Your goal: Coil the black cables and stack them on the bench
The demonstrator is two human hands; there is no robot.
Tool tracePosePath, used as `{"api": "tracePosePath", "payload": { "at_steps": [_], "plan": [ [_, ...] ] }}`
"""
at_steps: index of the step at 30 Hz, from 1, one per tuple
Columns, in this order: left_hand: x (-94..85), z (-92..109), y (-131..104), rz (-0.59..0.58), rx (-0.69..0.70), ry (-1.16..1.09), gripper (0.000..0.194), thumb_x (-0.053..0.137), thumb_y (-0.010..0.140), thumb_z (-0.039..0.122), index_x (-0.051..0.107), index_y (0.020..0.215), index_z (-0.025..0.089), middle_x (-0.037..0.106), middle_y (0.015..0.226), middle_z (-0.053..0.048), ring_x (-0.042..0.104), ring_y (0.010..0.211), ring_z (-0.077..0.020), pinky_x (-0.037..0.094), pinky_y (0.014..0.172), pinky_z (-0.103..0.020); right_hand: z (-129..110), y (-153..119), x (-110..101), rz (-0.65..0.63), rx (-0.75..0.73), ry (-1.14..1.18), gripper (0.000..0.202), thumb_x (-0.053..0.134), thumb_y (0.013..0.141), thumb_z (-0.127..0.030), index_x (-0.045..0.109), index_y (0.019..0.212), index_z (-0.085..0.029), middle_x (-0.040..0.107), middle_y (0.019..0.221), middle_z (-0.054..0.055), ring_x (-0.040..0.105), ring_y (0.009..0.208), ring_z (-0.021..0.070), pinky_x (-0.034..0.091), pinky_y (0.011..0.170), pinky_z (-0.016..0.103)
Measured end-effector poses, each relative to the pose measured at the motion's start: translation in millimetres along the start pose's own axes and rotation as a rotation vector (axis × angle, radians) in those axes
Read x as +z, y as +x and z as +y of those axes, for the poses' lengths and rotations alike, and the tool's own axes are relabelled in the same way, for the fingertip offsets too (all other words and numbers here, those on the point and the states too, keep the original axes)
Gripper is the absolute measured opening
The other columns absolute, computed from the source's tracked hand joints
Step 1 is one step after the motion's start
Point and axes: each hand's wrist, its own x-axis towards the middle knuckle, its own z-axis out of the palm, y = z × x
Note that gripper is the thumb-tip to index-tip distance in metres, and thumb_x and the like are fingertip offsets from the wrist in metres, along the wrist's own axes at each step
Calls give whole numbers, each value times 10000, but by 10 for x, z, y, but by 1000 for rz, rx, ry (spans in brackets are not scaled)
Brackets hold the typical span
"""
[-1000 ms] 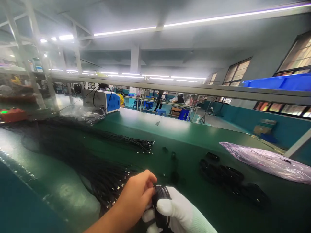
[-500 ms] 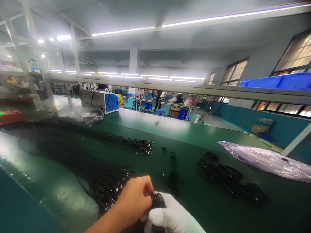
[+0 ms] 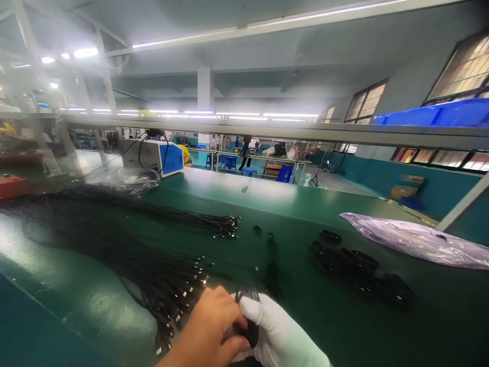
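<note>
A small coil of black cable (image 3: 252, 329) sits between my two hands, low in the head view. My bare left hand (image 3: 216, 323) is closed, its fingers and thumb pinching the coil's near side. In a white glove, my right hand (image 3: 273, 326) wraps round the same coil, thumb across its top. Part of the coil is hidden by the fingers. Just left of my hands lies a big spread of loose black cables (image 3: 153, 270) with small light-coloured connector ends. Behind it is a second bundle of black cables (image 3: 198, 221).
Several wound black coils (image 3: 355, 267) lie on the green table (image 3: 301, 316) to the right. Beyond them is a clear plastic bag (image 3: 412, 239). A blue and grey machine (image 3: 153, 155) stands at the back left. A shelf rail (image 3: 267, 127) crosses above, with a blue bin (image 3: 435, 113) on it.
My left hand has turned and moved from the coil's top to its near side. My right thumb has shifted up over the coil. The view has moved slightly.
</note>
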Motion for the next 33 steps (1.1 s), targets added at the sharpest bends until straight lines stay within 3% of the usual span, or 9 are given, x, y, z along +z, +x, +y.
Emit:
{"api": "tracePosePath", "payload": {
  "at_steps": [4,7,11,14,18,22,26,30,33],
  "plan": [
    [203,-157,-58,150,163,138,220,751,664,278,624,829,206,662,871,-26,536,798,-213,359,713,-311,32,23,10,96,-49,31,178,624,850,-300,572,887,-135,524,803,27,541,766,151,469,634,278],
    [312,-259,-59,253,206,225,95,675,734,245,596,726,193,656,774,-31,532,739,-208,338,670,-316,54,21,-21,135,-89,3,180,663,824,-265,561,905,-141,522,803,15,530,770,129,445,632,239],
    [122,-204,-13,80,84,-10,44,628,719,166,611,718,208,631,738,13,546,702,-155,368,635,-252,49,-12,-61,48,44,-114,344,699,768,-396,504,925,-159,546,755,9,546,643,123,436,520,220],
    [-75,-117,71,76,-63,-136,379,525,677,47,629,977,252,609,868,26,545,704,-119,397,628,-205,9,-29,-30,16,162,-286,381,727,693,-376,537,924,-139,597,804,47,571,643,130,431,540,224],
    [-15,-156,175,104,181,-69,437,408,674,-18,680,926,212,601,867,-20,560,730,-126,415,653,-205,-51,-10,68,73,130,-516,278,708,612,-294,606,790,-107,580,715,41,552,657,143,429,621,263],
    [221,-286,177,309,363,-15,341,371,849,72,689,939,156,597,773,-64,562,664,-135,427,603,-216,-33,57,102,-27,71,-316,373,750,581,-379,582,781,-112,553,721,44,535,665,153,403,593,260],
    [283,-286,162,362,317,-56,296,404,881,123,692,939,162,587,754,-60,557,660,-137,433,602,-224,37,72,85,-28,11,-196,282,728,631,-279,580,812,-121,554,776,41,543,733,158,417,638,260],
    [127,-205,175,217,149,-187,360,505,751,60,651,1041,214,618,977,-56,575,896,-179,457,787,-267,78,13,44,26,-5,-36,336,745,686,-279,570,938,-141,586,839,42,596,778,161,453,761,316],
    [-5,-180,182,138,-15,-257,338,553,707,63,656,988,220,638,969,-23,571,925,-177,441,834,-268,89,-12,-36,-26,69,3,304,726,734,-259,579,968,-132,604,852,50,630,768,154,456,793,324]
  ]
}}
